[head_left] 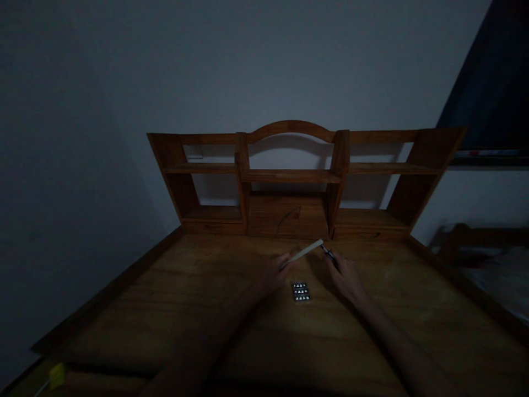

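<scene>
My left hand (pixel 278 273) is closed round the near end of a pale flat strip (pixel 306 251), which slants up and away to the right. In my right hand (pixel 344 271) is a slim dark-handled tool (pixel 329 255) with a thin bright tip. That tip meets or almost meets the strip's far end; I cannot tell which. Both hands are above the wooden desktop. Between my forearms lies a small dark rectangular pack (pixel 301 291), with shiny pale pieces set in rows. The room is dim, so the tool's exact kind does not show.
At the back of the desk (pixel 165 286) stands a wooden shelf unit (pixel 291 176) with open compartments and low drawers. A thin dark cord (pixel 287 216) hangs against its middle panel. Something yellow (pixel 57 375) is at the front left corner. A wall rises behind.
</scene>
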Motion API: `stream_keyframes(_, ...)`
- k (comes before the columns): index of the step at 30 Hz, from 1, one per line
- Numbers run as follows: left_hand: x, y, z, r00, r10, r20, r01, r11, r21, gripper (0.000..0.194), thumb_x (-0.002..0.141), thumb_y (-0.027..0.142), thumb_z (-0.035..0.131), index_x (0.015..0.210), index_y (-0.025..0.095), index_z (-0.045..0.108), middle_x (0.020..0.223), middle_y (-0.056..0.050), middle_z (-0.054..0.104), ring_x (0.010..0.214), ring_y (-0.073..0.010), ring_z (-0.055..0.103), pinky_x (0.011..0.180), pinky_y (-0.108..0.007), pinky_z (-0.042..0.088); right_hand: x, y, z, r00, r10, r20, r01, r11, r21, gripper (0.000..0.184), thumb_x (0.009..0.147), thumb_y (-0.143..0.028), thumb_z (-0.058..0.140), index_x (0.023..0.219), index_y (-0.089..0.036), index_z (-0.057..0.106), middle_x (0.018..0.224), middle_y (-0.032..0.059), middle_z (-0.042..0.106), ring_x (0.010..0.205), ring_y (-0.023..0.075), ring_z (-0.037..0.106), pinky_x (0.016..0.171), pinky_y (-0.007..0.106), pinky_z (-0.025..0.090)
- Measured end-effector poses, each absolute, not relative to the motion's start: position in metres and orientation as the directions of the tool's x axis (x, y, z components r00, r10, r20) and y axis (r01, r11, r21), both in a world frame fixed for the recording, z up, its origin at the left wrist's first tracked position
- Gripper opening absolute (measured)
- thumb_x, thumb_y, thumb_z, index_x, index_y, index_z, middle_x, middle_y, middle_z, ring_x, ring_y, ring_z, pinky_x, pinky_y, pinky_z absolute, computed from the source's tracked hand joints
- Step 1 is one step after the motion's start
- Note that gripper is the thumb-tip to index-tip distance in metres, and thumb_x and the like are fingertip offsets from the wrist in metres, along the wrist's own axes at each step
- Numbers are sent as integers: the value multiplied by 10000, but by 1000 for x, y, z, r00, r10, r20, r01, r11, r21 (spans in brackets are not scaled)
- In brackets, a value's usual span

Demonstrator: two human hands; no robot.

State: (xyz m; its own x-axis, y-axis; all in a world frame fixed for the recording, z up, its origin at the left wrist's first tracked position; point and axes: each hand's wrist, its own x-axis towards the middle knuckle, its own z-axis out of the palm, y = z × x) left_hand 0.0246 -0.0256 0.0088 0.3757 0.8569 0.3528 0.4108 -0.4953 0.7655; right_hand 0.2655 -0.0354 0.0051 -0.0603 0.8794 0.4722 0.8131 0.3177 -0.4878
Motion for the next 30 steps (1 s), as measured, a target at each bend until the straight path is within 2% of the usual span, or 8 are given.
stream_keyframes(6,27,-27,9,358,869,341,428,-478,768,340,911,494,386,836,203,544,759,11,545,711,-143,510,650,-246,360,265,-37,6,-82,874,480,798,346,-493,370,945,-383,330,1022,-176,627,844,98,707,759,248,667,665,291,448)
stream_keyframes(11,23,-23,8,303,888,347,436,-453,777,350,905,508,395,796,206,533,698,18,519,657,-138,490,607,-245,346,265,-34,3,-79,869,489,836,325,-442,337,925,-343,360,1035,-170,628,826,104,711,741,249,668,647,288,442)
stream_keyframes(16,25,-22,4,345,868,357,432,-485,761,367,908,513,388,821,200,558,716,19,546,655,-128,493,595,-236,350,265,-33,2,-80,869,488,823,334,-460,341,940,-364,361,1030,-168,626,828,103,709,732,244,673,628,275,436)
stream_keyframes(24,24,-18,3,265,881,391,483,-473,737,398,909,525,376,778,187,542,685,29,543,632,-117,499,583,-222,352,266,-31,-1,-86,859,504,839,335,-428,343,939,-352,372,1040,-166,641,817,105,714,715,240,675,612,271,425)
stream_keyframes(30,26,-26,8,369,853,370,441,-511,738,397,915,512,381,780,179,551,673,37,509,633,-109,475,575,-218,338,268,-29,-3,-85,852,517,860,325,-393,346,932,-327,371,1114,-168,619,849,106,717,727,245,675,606,275,425)
